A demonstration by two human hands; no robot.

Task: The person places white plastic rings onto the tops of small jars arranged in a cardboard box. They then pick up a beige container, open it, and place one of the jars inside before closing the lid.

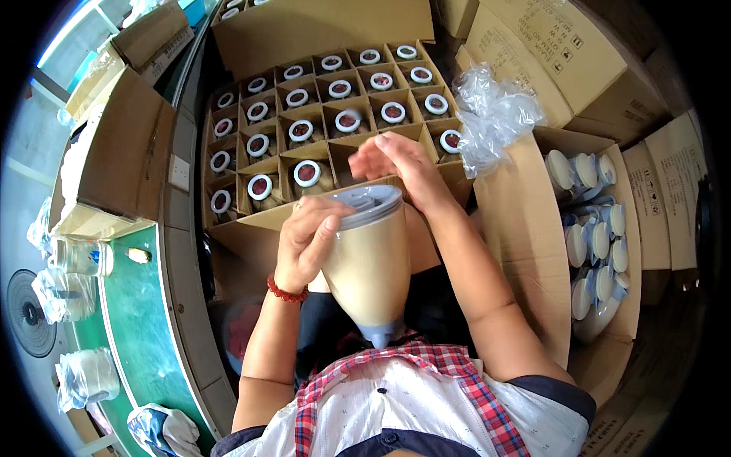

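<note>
In front of my chest is a cream, tapered vessel (368, 266) with a round grey cap or base at its top. It narrows downward to a blue-grey tip that points at my apron. My left hand (306, 238) grips it by the grey rim, fingers over the top and thumb at the side. A red beaded bracelet circles that wrist. Just above and beyond the rim hovers my right hand (405, 166), its fingers loosely bent and apart, slightly blurred, with nothing visible in it. Past both hands stands a divided carton (335, 145) of upright bottle-like pieces with white ring tops and dark red centres.
On the right, an open carton (525, 251) holds several vessels with pale round ends and blue parts. Crumpled clear plastic (499, 118) lies at the divided carton's corner. Closed cartons (563, 57) are stacked beyond. At left are a green tabletop (141, 305) and another carton (122, 152).
</note>
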